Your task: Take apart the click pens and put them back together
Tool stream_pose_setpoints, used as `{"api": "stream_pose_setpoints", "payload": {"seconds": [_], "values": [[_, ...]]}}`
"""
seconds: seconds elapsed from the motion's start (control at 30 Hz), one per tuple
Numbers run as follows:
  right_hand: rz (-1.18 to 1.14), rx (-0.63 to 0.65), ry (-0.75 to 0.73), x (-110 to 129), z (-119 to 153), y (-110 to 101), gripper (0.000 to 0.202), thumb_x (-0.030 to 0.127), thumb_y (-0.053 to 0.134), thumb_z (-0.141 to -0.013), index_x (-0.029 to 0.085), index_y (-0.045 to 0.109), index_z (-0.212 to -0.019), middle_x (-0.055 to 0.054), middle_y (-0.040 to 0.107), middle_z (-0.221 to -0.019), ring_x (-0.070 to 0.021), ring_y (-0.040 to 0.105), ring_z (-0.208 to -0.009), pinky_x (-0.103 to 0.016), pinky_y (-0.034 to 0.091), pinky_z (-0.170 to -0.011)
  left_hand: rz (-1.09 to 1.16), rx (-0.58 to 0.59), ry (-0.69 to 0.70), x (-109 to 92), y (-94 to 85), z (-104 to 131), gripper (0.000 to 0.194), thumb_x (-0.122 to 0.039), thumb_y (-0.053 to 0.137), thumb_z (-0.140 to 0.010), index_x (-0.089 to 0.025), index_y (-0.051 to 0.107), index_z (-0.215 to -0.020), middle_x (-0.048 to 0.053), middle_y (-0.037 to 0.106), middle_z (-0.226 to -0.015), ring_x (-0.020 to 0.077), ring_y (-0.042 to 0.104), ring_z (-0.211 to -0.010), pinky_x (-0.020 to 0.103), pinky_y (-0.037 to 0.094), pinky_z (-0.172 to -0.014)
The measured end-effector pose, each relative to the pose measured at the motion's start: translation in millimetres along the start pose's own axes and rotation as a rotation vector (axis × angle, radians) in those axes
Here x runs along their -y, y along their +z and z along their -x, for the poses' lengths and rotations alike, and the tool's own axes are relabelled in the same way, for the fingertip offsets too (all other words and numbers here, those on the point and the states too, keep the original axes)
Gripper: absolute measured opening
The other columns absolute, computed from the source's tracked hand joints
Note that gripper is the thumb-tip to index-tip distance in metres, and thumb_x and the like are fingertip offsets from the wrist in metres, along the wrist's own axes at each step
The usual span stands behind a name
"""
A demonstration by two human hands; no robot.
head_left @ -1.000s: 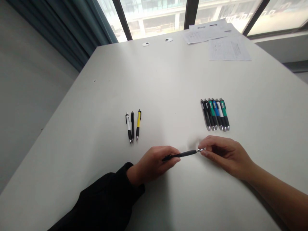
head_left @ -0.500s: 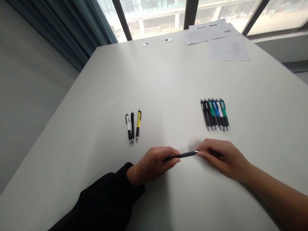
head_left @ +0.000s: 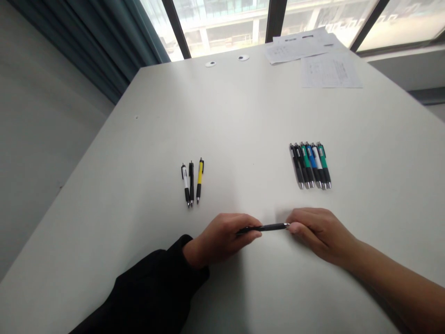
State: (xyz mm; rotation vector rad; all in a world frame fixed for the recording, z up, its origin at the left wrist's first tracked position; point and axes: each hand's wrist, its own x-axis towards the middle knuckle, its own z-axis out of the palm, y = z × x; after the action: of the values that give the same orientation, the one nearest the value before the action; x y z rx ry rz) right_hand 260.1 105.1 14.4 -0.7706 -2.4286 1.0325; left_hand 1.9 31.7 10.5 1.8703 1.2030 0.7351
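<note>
A black pen [head_left: 273,227] lies level between my two hands over the near part of the table. My left hand [head_left: 225,236] is closed round its clip end, hiding part of the barrel. At the silver tip, my right hand [head_left: 318,232] pinches with thumb and bent fingers. Beyond my left hand are a white pen [head_left: 185,183], another black pen [head_left: 191,183] and a yellow pen [head_left: 200,180]. Farther off on the right, several pens [head_left: 310,164] in black, green, blue and white lie side by side in a row.
The white table [head_left: 243,120] reaches to the window. Printed papers [head_left: 330,69] lie at its far right. Two oval white pieces with dark spots [head_left: 210,64] sit at the far edge. A blue-grey curtain [head_left: 114,41] hangs at the left.
My right hand has come slightly nearer and its fingers have curled in more at the tip. The pen has turned closer to level. My left hand has barely moved.
</note>
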Motion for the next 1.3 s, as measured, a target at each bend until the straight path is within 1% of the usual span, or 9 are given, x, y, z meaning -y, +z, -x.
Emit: {"api": "stream_pose_setpoints", "payload": {"seconds": [0.1, 0.23, 0.37, 0.63, 0.8, 1.0, 1.13, 1.23, 1.3], "values": [[-0.029, 0.016, 0.037, -0.6, 0.5, 1.0, 0.016, 0.035, 0.058, -0.098, 0.02, 0.059, -0.096, 0.001, 0.059, -0.067, -0.0121, 0.05, -0.054, -0.025, 0.039, -0.053, -0.004, 0.002, 0.002, 0.4, -0.1, 0.2, 0.015, -0.026, 0.062, -0.095, -0.016, 0.071, -0.101, 0.004, 0.075, -0.088, 0.0127, 0.065, -0.072, 0.02, 0.048, -0.068], [0.02, 0.03, -0.004, -0.3, 0.5, 0.6, 0.03, 0.032, 0.045, -0.104, 0.021, 0.056, -0.078, 0.001, 0.056, -0.063, -0.0132, 0.051, -0.056, -0.026, 0.038, -0.056, -0.007, -0.004, 0.011, -0.1, -0.8, 0.3, 0.015, -0.026, 0.064, -0.094, -0.016, 0.071, -0.101, 0.004, 0.075, -0.087, 0.0126, 0.065, -0.071, 0.02, 0.048, -0.067], [-0.005, 0.07, 0.006, 0.9, -0.2, -0.7, 0.016, 0.034, 0.052, -0.101, 0.02, 0.059, -0.097, 0.0, 0.063, -0.071, -0.0141, 0.056, -0.06, -0.026, 0.04, -0.058, -0.005, -0.001, 0.005, 0.3, -0.5, 0.4, 0.014, -0.026, 0.064, -0.094, -0.016, 0.071, -0.101, 0.005, 0.076, -0.088, 0.0128, 0.066, -0.072, 0.02, 0.049, -0.068], [0.176, 0.128, -0.055, 1.0, -3.7, 5.1, 0.044, 0.03, 0.037, -0.107, 0.021, 0.045, -0.064, 0.003, 0.046, -0.054, -0.0127, 0.041, -0.049, -0.03, 0.03, -0.055, -0.134, -0.134, 0.196, 5.6, 3.3, 2.5, 0.014, -0.024, 0.064, -0.096, -0.016, 0.07, -0.107, 0.007, 0.078, -0.093, 0.0147, 0.072, -0.078, 0.023, 0.052, -0.071], [-0.088, 0.194, 0.174, 14.9, -6.8, -0.5, 0.043, 0.038, 0.04, -0.106, 0.019, 0.058, -0.072, 0.0, 0.056, -0.065, -0.0136, 0.051, -0.06, -0.028, 0.037, -0.062, -0.294, -0.264, 0.397, 5.6, -6.1, -3.2, 0.012, -0.02, 0.061, -0.098, -0.021, 0.071, -0.103, 0.004, 0.08, -0.097, 0.0139, 0.07, -0.077, 0.028, 0.048, -0.073], [-0.597, 0.255, 0.4, 22.0, -7.5, -4.5, 0.026, 0.043, 0.063, -0.095, 0.018, 0.068, -0.091, 0.0, 0.057, -0.076, -0.0138, 0.048, -0.069, -0.027, 0.038, -0.062, -0.432, -0.222, 0.579, -0.7, -12.4, -23.1, 0.014, -0.019, 0.064, -0.097, -0.028, 0.073, -0.104, -0.004, 0.08, -0.1, 0.0171, 0.063, -0.096, 0.036, 0.041, -0.093], [-0.974, 0.277, 0.471, 16.1, -5.8, 5.9, 0.025, 0.04, 0.071, -0.091, 0.016, 0.062, -0.088, 0.003, 0.052, -0.071, -0.0104, 0.046, -0.064, -0.025, 0.036, -0.06, -0.195, -0.309, 0.469, 3.0, -6.7, -40.1, 0.02, -0.033, 0.078, -0.085, -0.032, 0.076, -0.105, 0.003, 0.069, -0.128, 0.0249, 0.054, -0.119, 0.042, 0.043, -0.103], [-1.152, 0.225, 0.446, 9.4, -3.9, 17.5, 0.026, 0.039, 0.074, -0.089, 0.015, 0.062, -0.093, 0.003, 0.054, -0.071, -0.0086, 0.046, -0.06, -0.023, 0.036, -0.058, 0.193, -0.261, 0.282, 10.4, 0.1, -46.1, 0.075, -0.039, 0.087, -0.072, -0.033, 0.056, -0.14, 0.013, 0.049, -0.15, 0.0289, 0.052, -0.126, 0.04, 0.052, -0.095], [-1.214, 0.212, 0.434, 5.2, -2.8, 23.9, 0.026, 0.038, 0.074, -0.089, 0.015, 0.063, -0.094, 0.002, 0.056, -0.071, -0.008, 0.046, -0.059, -0.023, 0.035, -0.057, 0.445, -0.173, 0.193, 14.2, 4.2, -46.1, 0.087, -0.032, 0.088, -0.074, -0.035, 0.043, -0.149, 0.014, 0.054, -0.145, 0.0241, 0.059, -0.114, 0.034, 0.055, -0.086]]}}
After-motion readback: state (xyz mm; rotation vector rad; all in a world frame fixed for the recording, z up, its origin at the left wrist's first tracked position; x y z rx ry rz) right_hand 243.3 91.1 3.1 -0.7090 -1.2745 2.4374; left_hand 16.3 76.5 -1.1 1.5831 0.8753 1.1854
